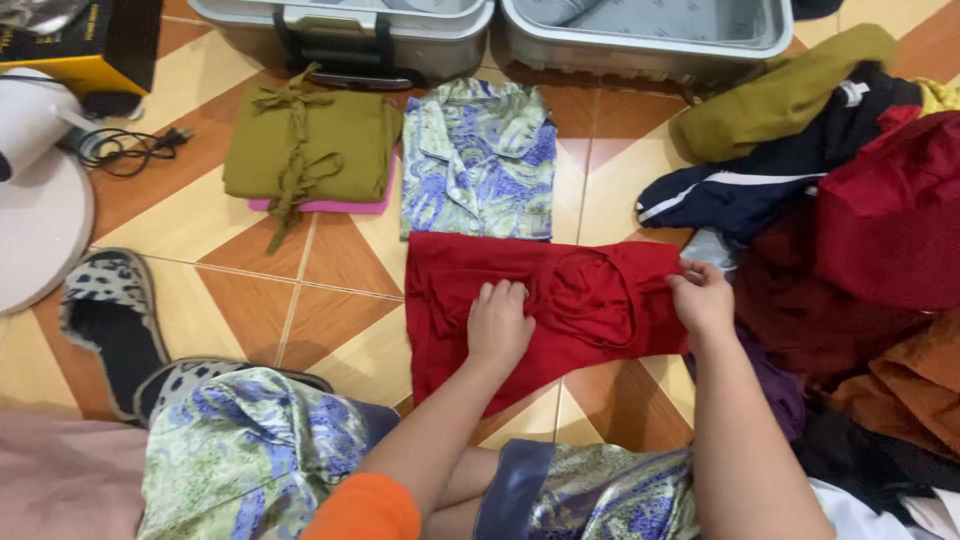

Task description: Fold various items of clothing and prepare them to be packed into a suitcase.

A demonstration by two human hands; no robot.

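1. The left hand (498, 325) presses flat on a red garment (590, 300) spread on the tiled floor (330, 310).
2. The right hand (703, 298) pinches the garment's right edge.
3. Just beyond lie a folded patterned shirt (480, 160) and a folded olive garment (310, 145).
4. A heap of clothes (860, 250) sits right; an open grey suitcase (500, 35) lies beyond.

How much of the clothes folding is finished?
Two pieces look done: the olive garment and the blue patterned shirt lie folded by the open suitcase. In hand is the red garment, pressed flat by the left hand and gripped at its edge by the right hand. Left: the heap of clothes on the right.
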